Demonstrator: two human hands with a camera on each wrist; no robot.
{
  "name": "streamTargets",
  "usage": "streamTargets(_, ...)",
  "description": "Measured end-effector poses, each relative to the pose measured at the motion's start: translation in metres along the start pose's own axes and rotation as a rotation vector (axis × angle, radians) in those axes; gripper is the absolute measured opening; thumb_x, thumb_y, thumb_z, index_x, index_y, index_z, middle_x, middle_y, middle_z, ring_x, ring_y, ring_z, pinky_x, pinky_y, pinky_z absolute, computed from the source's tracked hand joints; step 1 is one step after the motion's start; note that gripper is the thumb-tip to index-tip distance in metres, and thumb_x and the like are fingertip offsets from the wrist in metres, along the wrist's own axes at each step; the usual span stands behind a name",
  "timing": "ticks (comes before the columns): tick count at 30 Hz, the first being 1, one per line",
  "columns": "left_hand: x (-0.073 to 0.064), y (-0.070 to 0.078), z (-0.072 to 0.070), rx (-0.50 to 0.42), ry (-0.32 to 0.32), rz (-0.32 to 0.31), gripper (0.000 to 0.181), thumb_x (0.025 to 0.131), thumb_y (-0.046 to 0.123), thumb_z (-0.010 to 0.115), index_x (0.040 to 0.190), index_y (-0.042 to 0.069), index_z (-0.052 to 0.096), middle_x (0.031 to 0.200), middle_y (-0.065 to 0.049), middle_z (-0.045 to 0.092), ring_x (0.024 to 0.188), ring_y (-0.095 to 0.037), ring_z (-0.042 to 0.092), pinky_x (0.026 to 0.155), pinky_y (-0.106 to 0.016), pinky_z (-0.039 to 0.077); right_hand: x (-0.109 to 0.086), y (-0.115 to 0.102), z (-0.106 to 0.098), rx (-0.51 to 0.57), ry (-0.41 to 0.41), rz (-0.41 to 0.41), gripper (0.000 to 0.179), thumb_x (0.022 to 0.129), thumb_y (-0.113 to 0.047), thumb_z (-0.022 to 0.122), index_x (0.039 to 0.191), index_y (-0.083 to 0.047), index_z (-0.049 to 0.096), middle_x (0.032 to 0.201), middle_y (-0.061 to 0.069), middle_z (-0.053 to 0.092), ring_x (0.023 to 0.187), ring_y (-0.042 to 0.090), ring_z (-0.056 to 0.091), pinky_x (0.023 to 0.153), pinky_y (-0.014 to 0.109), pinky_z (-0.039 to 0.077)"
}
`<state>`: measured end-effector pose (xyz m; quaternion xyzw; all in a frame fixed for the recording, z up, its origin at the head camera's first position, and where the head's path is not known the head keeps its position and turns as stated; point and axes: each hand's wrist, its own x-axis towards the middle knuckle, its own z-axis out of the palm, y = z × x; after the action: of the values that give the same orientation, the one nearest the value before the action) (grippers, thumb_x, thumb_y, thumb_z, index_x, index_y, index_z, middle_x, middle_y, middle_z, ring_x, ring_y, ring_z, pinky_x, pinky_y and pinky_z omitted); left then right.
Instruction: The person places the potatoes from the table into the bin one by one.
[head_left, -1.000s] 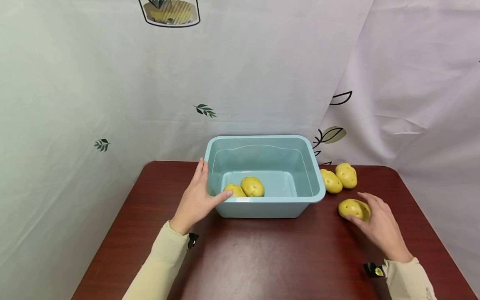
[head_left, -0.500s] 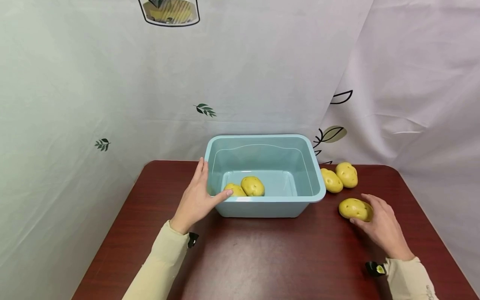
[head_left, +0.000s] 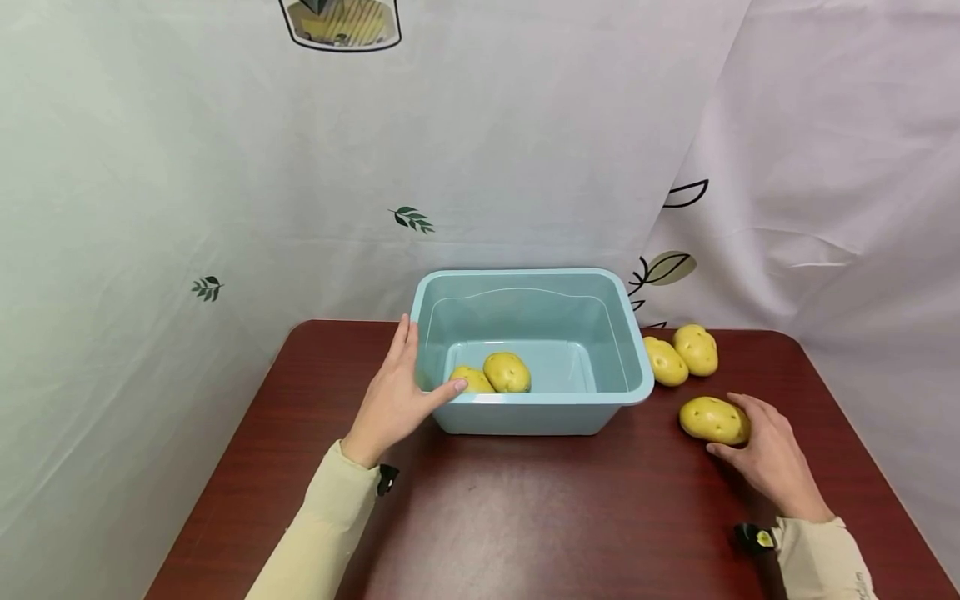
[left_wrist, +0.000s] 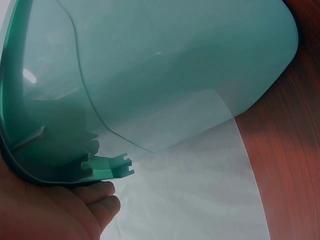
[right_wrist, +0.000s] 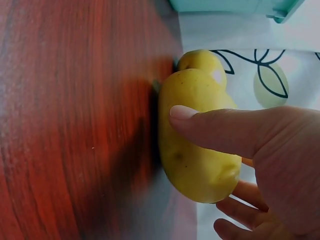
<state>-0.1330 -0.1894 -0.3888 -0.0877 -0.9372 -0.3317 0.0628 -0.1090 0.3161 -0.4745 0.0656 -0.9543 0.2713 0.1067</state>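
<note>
In the head view my left hand rests against the light blue plastic basin at its near left corner. Its fingers lie straight along the left side and the thumb reaches over the front rim. In the left wrist view, fingertips show under the basin's rim. Over at the right, my right hand is at the right end of a yellow potato lying on the table. Thumb and fingers are spread loosely on either side of it. From the right wrist, the thumb overlaps this potato.
Two potatoes lie inside the basin, one whole in view and one partly behind the front rim. Two more potatoes touch each other right of the basin. A printed white cloth hangs behind the dark red table.
My right hand has drawn back slightly to the right, so more of the potato shows, and its thumb has slid off the potato's front. The left hand and basin stay put.
</note>
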Motion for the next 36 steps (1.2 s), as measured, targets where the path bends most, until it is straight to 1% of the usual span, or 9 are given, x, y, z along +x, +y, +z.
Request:
streamTargets(11, 0.0001, -0.0004, 0.0, -0.013, -0.006, -0.011, 0.119, 0.082, 0.075, 0.063, 0.161, 0.004, 0.009, 0.169, 0.0, -0.004, 0.152, -0.026, 0.02, 0.112, -0.051, 0.036, 0.0004, 0.0037, 0.0032, -0.005, -0.015, 0.006, 0.083, 0.068, -0.003, 0.088, 0.137, 0.014, 0.044, 0.131, 0.04, 0.043, 0.118, 0.06, 0.036, 0.093, 0.069, 0.03)
streamTargets(17, -0.0005, 0.0004, -0.0009, -0.013, -0.013, -0.01, 0.119, 0.083, 0.074, 0.064, 0.161, 0.004, 0.008, 0.169, 0.0, -0.004, 0.152, -0.028, 0.02, 0.112, -0.052, 0.035, 0.0009, 0.0026, 0.0046, -0.001, -0.014, -0.008, 0.079, 0.068, 0.0, 0.086, 0.134, 0.014, 0.047, 0.131, 0.039, 0.045, 0.117, 0.059, 0.038, 0.094, 0.068, 0.03)
streamTargets(25, -0.0007, 0.0019, -0.002, -0.018, -0.014, -0.01, 0.119, 0.083, 0.074, 0.064, 0.16, 0.003, 0.008, 0.169, 0.0, -0.005, 0.152, -0.028, 0.019, 0.113, -0.052, 0.034, 0.0017, 0.0044, 0.0057, -0.016, -0.049, 0.007, 0.08, 0.071, -0.002, 0.085, 0.139, 0.013, 0.043, 0.132, 0.04, 0.044, 0.117, 0.059, 0.038, 0.094, 0.069, 0.03)
streamTargets(31, -0.0011, 0.0023, -0.0023, -0.018, -0.009, -0.012, 0.119, 0.083, 0.074, 0.064, 0.16, 0.003, 0.009, 0.169, 0.0, -0.004, 0.152, -0.026, 0.018, 0.113, -0.051, 0.035, 0.0007, 0.0035, 0.0063, -0.028, -0.033, 0.001, 0.078, 0.071, 0.0, 0.084, 0.137, 0.013, 0.045, 0.13, 0.039, 0.046, 0.117, 0.058, 0.04, 0.094, 0.067, 0.031)
streamTargets(36, -0.0011, 0.0022, -0.0021, -0.015, -0.011, -0.01, 0.119, 0.083, 0.074, 0.064, 0.16, 0.003, 0.009, 0.169, 0.0, -0.004, 0.152, -0.027, 0.019, 0.113, -0.052, 0.034, 0.0002, 0.0034, 0.0065, -0.036, -0.026, 0.004, 0.078, 0.071, 0.0, 0.085, 0.137, 0.013, 0.046, 0.13, 0.039, 0.047, 0.116, 0.057, 0.042, 0.093, 0.066, 0.032)
